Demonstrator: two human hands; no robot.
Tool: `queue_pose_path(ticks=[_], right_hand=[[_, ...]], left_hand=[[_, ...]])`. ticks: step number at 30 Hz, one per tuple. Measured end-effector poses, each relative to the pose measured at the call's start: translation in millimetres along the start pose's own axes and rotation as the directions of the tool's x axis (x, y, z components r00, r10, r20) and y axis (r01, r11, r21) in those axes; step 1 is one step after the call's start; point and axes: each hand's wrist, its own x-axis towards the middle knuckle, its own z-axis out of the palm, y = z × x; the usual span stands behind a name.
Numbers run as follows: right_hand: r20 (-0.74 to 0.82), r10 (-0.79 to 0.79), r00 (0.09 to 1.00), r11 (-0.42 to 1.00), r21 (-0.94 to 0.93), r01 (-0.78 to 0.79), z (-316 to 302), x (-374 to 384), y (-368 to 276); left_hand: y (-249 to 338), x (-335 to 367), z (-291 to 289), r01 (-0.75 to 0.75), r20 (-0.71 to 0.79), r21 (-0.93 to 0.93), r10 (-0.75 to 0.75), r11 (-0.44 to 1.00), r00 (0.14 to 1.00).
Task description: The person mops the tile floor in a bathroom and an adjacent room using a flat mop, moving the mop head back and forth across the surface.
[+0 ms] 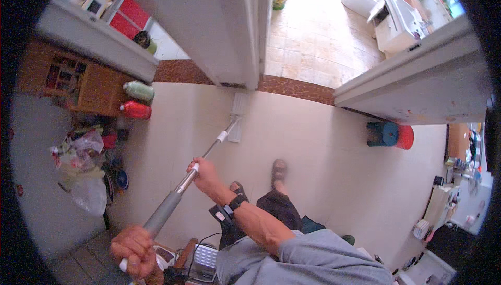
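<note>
Mop [185, 182] out in front, and what a reach it had! Over the pale floor [297, 123] it slanted, lower left to upper middle, toward the foot of the wall [209, 29], its length probably sparing the person a stoop. On the right, the blue stool [387, 134] had the red stool [406, 137] just beyond it, likely parked together to save room. Then the flat head [239, 102], down on the floor near the wall, laid flat, it seemed, for full contact. Both hands clamped on the pole [212, 149], well apart: the left hand [133, 251] wrapped round the near end, perhaps to push, the right hand [207, 175] gripping farther up, perhaps to steer. Off left, the green bottle [139, 90] and red bottle [136, 110] sat close together, seemingly tucked aside. Smallest, the watch [236, 202], worn behind the right hand and away from the pole.
</note>
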Motion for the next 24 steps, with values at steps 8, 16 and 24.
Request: queue_pose_path(ticks=[8, 16, 24], right_hand=[[-0.21, -0.233, 0.95, 0.834, -0.545, 0.084, -52.5, -16.4, -114.4], [-0.061, -0.401, 0.914, 0.313, -0.947, 0.074, -72.6, 24.0, -245.9], [0.367, -0.301, 0.88, -0.774, -0.633, -0.001, -31.2, 63.0, -308.7]], left_hand=[[-29.7, -33.8, 94.8, 0.101, -0.509, -0.023, -0.099, 0.995, 0.855], [-71.9, -30.1, 199.3, 0.432, -0.737, -0.142, -0.386, 0.891, 0.554], [-100.6, 33.1, 224.3, 0.505, -0.741, -0.163, -0.443, 0.848, 0.505]])
